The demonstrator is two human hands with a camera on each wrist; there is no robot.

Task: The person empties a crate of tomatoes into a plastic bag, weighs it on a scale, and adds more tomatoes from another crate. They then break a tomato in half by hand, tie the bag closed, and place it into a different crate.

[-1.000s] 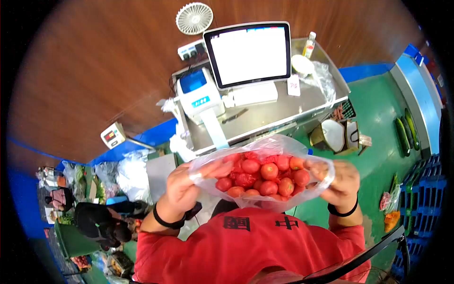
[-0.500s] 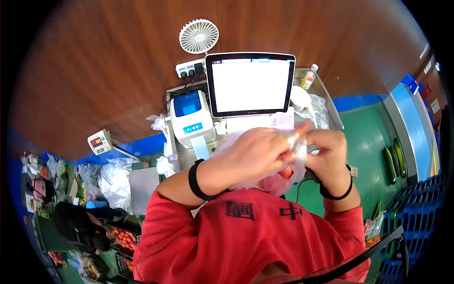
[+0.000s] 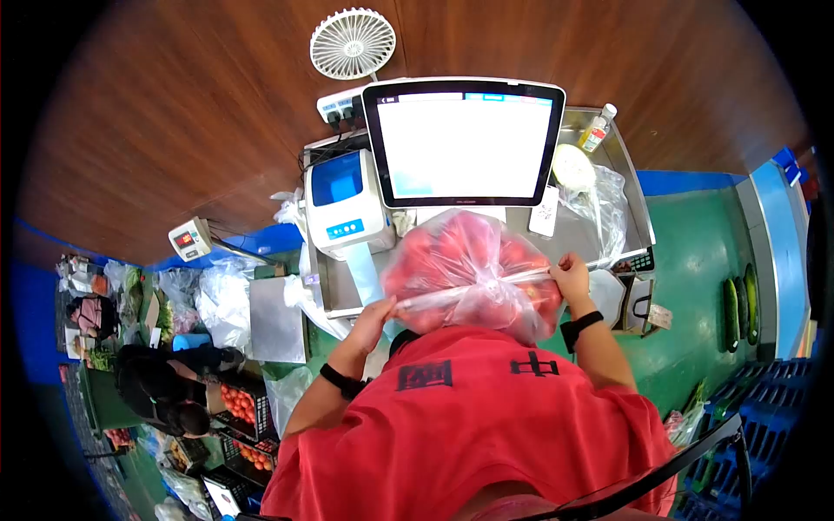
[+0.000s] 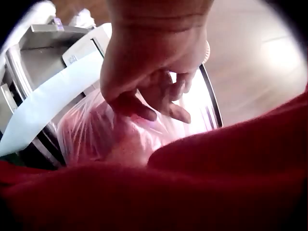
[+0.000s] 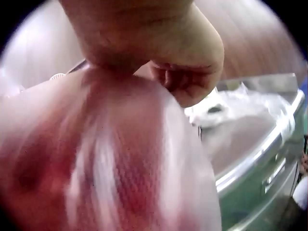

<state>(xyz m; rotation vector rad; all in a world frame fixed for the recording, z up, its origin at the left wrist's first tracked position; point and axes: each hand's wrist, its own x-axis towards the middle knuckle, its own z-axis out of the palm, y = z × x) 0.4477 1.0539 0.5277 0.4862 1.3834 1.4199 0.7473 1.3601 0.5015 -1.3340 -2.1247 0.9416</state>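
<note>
A clear plastic bag (image 3: 434, 260) full of red tomatoes hangs in front of my chest, gathered into a knot (image 3: 489, 291) at its middle. My left hand (image 3: 373, 319) pinches one twisted end of the bag, drawn out to the left. With its fingers curled in, my right hand (image 3: 571, 280) grips the other end on the right. Both ends look taut. In the right wrist view the stretched plastic (image 5: 115, 159) fills the space below the right hand (image 5: 159, 53). The left wrist view shows the left hand (image 4: 149, 72) over the bag, thumb and fingers bent.
Behind the bag is a steel counter (image 3: 621, 200) with a touchscreen (image 3: 469, 148), a label printer (image 3: 345, 204), a bottle (image 3: 597, 128) and loose plastic bags (image 3: 612, 213). A scale display (image 3: 189, 240) stands left. Another person (image 3: 156, 391) bends near crates of tomatoes (image 3: 239, 404).
The bag was held wide open, tomatoes showing. The hands then crossed close together at its top. Now the mouth is knotted and the hands are apart, each pulling an end.
</note>
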